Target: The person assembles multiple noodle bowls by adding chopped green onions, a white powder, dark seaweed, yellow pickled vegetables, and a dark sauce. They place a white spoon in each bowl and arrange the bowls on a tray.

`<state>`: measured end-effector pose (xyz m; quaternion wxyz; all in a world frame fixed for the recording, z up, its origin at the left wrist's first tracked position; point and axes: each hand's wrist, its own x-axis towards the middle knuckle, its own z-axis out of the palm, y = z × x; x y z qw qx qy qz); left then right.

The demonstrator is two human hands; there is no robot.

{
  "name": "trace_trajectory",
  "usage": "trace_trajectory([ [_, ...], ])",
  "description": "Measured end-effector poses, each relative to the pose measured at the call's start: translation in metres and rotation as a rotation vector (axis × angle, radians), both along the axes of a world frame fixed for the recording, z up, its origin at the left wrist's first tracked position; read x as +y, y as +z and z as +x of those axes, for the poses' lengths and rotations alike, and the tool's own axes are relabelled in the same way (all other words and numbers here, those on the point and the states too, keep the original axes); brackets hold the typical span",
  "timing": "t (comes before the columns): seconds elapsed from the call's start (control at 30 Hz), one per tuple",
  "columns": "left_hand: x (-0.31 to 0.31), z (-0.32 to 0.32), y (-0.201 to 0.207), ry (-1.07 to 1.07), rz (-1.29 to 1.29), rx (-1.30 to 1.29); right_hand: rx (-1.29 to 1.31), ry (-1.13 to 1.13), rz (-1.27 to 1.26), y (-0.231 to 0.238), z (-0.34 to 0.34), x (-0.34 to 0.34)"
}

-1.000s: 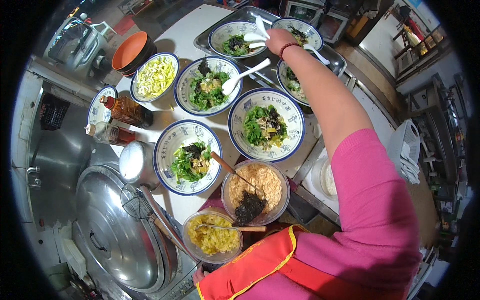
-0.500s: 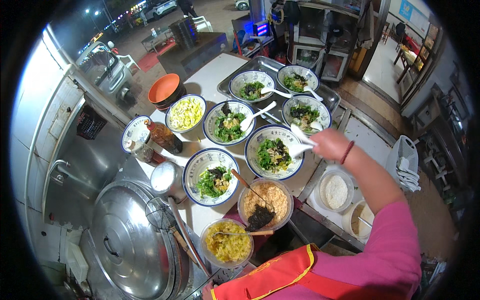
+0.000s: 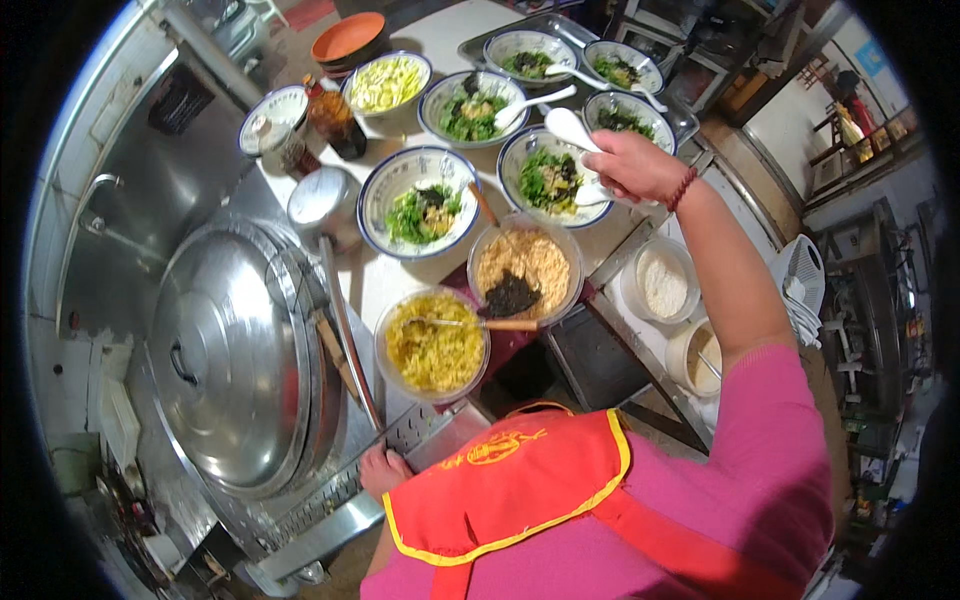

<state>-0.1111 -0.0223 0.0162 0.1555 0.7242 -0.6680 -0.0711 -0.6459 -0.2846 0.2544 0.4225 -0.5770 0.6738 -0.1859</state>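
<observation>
My right hand (image 3: pixel 640 168) is closed on a white soup spoon (image 3: pixel 568 128), its bowl pointing up and left. Beneath it a second white spoon (image 3: pixel 594 192) rests in a blue-rimmed bowl (image 3: pixel 512 163) of chopped greens; its handle passes under my fingers, and I cannot tell whether they grip it too. To the left is another bowl of greens (image 3: pixel 420 216) with no spoon in it. My left hand (image 3: pixel 384 470) is low in view, fingers curled at the steel counter edge beside the end of a long metal handle (image 3: pixel 350 335); what it grips is unclear.
Spoons stand in several farther bowls, some on a steel tray (image 3: pixel 690 118). Nearer are a tub of yellow chopped vegetables (image 3: pixel 440 350), a tub of pale crumbly topping (image 3: pixel 545 262), and sauce bottles (image 3: pixel 335 118). A large lidded pot (image 3: pixel 235 350) stands left, a tub of white grains (image 3: pixel 662 282) right.
The view has tilted down, so the table sits higher in it. My left hand now shows more fully. My right hand still holds a spoon over the same bowl, where the second spoon lies.
</observation>
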Motion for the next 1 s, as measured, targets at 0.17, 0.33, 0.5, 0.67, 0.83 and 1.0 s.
trace_trajectory([
  [0.17, -0.003, -0.012, 0.011, 0.077, 0.023, -0.023, -0.006, 0.149, 0.073, 0.003, 0.071, -0.032],
  [0.33, -0.007, -0.018, 0.020, 0.125, 0.028, -0.059, -0.068, 0.205, 0.076, -0.005, 0.090, -0.074],
  [0.5, -0.007, -0.019, 0.025, 0.130, 0.077, -0.059, 0.038, 0.257, 0.193, -0.031, 0.096, -0.103],
  [0.67, -0.008, -0.020, 0.022, 0.169, 0.077, -0.049, 0.485, 0.472, -0.027, -0.050, 0.114, -0.114],
  [0.83, -0.005, -0.015, 0.017, 0.118, -0.001, -0.035, 0.750, 0.315, -0.129, -0.057, 0.115, -0.129],
  [1.0, -0.005, -0.009, 0.009, 0.042, -0.021, -0.021, 0.841, 0.176, -0.227, -0.083, 0.110, -0.145],
])
